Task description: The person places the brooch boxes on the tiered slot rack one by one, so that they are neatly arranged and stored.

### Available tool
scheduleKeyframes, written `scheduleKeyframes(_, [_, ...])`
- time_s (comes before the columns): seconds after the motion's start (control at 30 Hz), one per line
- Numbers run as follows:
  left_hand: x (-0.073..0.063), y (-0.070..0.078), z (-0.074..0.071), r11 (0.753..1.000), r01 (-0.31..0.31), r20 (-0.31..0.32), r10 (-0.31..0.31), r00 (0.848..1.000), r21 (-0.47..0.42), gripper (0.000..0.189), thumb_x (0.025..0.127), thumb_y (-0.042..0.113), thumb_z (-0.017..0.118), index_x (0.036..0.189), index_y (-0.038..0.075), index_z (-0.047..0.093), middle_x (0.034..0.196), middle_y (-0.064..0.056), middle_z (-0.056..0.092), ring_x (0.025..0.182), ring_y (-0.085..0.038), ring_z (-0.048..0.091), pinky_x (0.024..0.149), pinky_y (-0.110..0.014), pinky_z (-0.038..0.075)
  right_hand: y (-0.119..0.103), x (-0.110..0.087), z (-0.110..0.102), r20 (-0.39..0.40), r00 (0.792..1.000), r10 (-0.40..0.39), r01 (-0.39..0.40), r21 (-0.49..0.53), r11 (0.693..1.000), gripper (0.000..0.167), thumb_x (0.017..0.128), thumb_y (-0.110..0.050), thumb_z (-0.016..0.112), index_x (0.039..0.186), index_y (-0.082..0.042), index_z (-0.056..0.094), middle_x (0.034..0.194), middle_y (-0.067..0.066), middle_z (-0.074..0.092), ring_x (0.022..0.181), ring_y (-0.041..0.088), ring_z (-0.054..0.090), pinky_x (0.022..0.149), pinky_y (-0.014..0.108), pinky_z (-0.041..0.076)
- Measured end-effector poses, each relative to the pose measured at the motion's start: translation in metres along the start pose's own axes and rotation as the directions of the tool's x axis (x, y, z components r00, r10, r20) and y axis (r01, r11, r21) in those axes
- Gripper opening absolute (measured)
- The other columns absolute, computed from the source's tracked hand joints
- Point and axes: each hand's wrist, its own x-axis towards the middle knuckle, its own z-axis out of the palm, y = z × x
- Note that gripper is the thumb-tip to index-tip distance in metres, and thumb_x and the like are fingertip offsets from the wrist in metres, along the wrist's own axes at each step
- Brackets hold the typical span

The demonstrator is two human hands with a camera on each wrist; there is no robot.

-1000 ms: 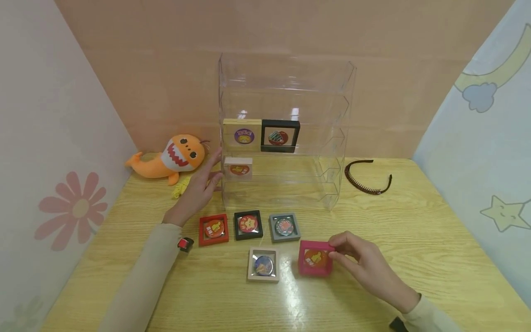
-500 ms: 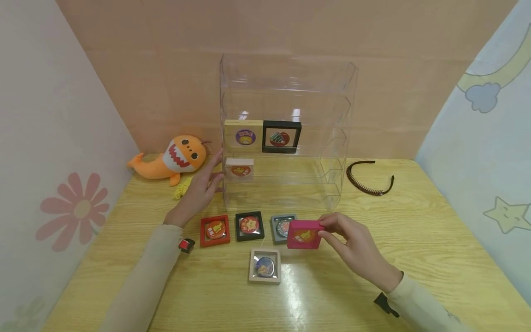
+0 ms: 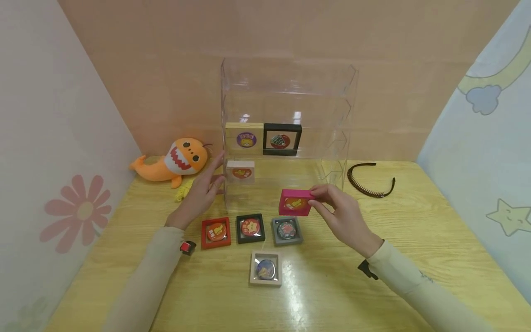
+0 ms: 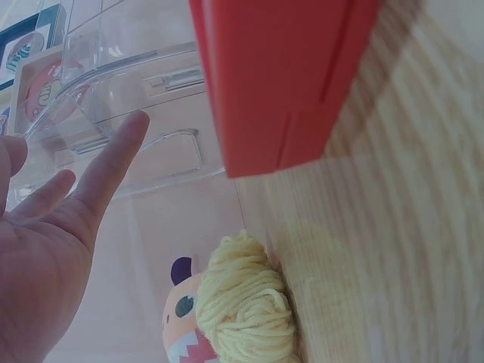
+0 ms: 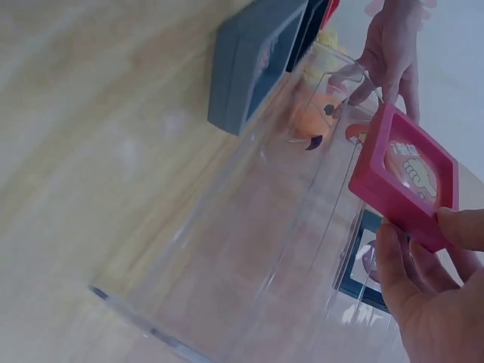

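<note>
My right hand (image 3: 342, 216) pinches a pink square display frame (image 3: 294, 203) by its right edge, thumb on the front and fingers behind. A red badge with a yellow thumbs-up shows inside it, also in the right wrist view. The frame is raised before the lower tiers of a clear acrylic display rack (image 3: 290, 87). My left hand (image 3: 199, 191) lies along the rack's left side with fingers extended. On the rack, a cream frame (image 3: 244, 138) and a black frame (image 3: 282, 139) share one tier; a pale pink frame (image 3: 240, 173) sits below them at the left.
In front of the rack lie a red frame (image 3: 216, 233), a dark frame (image 3: 250, 228), a grey frame (image 3: 287, 231) and, nearer, a beige frame (image 3: 265, 269). An orange shark plush (image 3: 182, 159) and yellow yarn (image 4: 246, 302) are at left, a headband (image 3: 367, 186) at right.
The right hand has lifted the pink frame off the table and carried it forward and slightly left, past the grey frame, toward the rack. The left hand has stayed at the rack's side.
</note>
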Motion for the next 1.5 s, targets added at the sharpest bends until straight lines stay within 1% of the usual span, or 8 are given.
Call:
scheduleKeyframes(0.23, [-0.001,0.0,0.001,1.0,-0.015,-0.007,0.015,1.0,0.018,0.065,0.11,0.015,0.043,0.164,0.035,0.014,0.161,-0.017,0.03,0.124,-0.04,0.057,0.078,-0.04,0.063,0.01,0.031,0.014,-0.039,0.998,-0.048,0.047,-0.025,0.999,0.024,0.087,0.008,0.074,0.107,0.001,0.062,0.111,0.01,0.069,0.099,0.023,0.07,0.089,0.027,0.058])
scheduleKeyframes(0.53, [-0.001,-0.002,0.001,1.0,-0.014,-0.007,0.014,1.0,0.025,0.066,0.11,0.019,0.043,0.162,0.044,0.012,0.162,-0.013,0.03,0.125,-0.036,0.058,0.078,-0.034,0.063,0.011,0.063,0.029,-0.095,0.993,-0.068,0.064,-0.044,0.997,0.02,0.092,0.004,0.072,0.109,0.002,0.063,0.11,0.012,0.069,0.098,0.026,0.071,0.089,0.032,0.059])
scheduleKeyframes(0.67, [-0.001,-0.002,0.001,1.0,-0.012,-0.008,0.012,1.0,0.027,0.066,0.11,0.018,0.044,0.162,0.043,0.013,0.161,-0.013,0.03,0.125,-0.036,0.058,0.078,-0.034,0.063,0.015,0.072,0.035,-0.105,0.993,-0.061,0.055,-0.06,0.997,0.019,0.093,0.002,0.071,0.11,0.002,0.063,0.11,0.011,0.067,0.099,0.025,0.07,0.09,0.033,0.059])
scheduleKeyframes(0.87, [0.0,0.0,0.001,0.999,-0.029,-0.009,0.029,1.0,0.024,0.066,0.109,0.013,0.044,0.164,0.036,0.014,0.161,-0.016,0.031,0.123,-0.039,0.058,0.077,-0.037,0.063,0.022,0.081,0.044,-0.11,0.991,-0.069,0.064,-0.049,0.997,0.017,0.094,0.002,0.07,0.109,0.002,0.063,0.109,0.012,0.067,0.099,0.025,0.07,0.091,0.031,0.059])
scheduleKeyframes(0.97, [0.0,0.0,0.001,0.999,-0.027,-0.013,0.027,1.0,0.024,0.067,0.109,0.013,0.044,0.163,0.038,0.014,0.161,-0.015,0.031,0.124,-0.038,0.058,0.077,-0.04,0.063,0.025,0.083,0.048,-0.106,0.993,-0.06,0.056,-0.046,0.997,0.018,0.093,0.003,0.07,0.109,0.002,0.063,0.109,0.012,0.067,0.099,0.024,0.07,0.09,0.032,0.059])
scheduleKeyframes(1.07, [0.0,0.0,0.001,0.999,-0.026,-0.01,0.026,1.0,0.022,0.067,0.109,0.013,0.044,0.163,0.039,0.014,0.161,-0.016,0.031,0.124,-0.038,0.058,0.077,-0.042,0.063,0.029,0.084,0.052,-0.096,0.995,-0.033,0.028,-0.054,0.998,0.019,0.093,0.002,0.071,0.11,0.002,0.062,0.109,0.013,0.067,0.099,0.025,0.07,0.09,0.033,0.059])
scheduleKeyframes(1.3, [0.001,0.002,0.002,0.999,-0.033,-0.003,0.033,0.999,0.024,0.065,0.11,0.017,0.043,0.163,0.038,0.013,0.161,-0.014,0.03,0.125,-0.037,0.058,0.077,-0.036,0.063,0.033,0.083,0.056,-0.057,0.998,0.031,-0.034,-0.042,0.999,0.018,0.095,-0.002,0.07,0.111,0.0,0.063,0.109,0.011,0.069,0.099,0.023,0.07,0.088,0.033,0.06])
scheduleKeyframes(1.5, [0.003,0.003,0.004,0.999,-0.032,0.006,0.032,0.999,0.018,0.065,0.11,0.016,0.043,0.164,0.037,0.014,0.162,-0.013,0.03,0.125,-0.035,0.058,0.078,-0.04,0.063,0.035,0.081,0.057,-0.02,0.996,0.085,-0.086,-0.043,0.995,0.018,0.096,-0.001,0.069,0.112,-0.002,0.062,0.11,0.01,0.07,0.098,0.022,0.07,0.087,0.032,0.06])
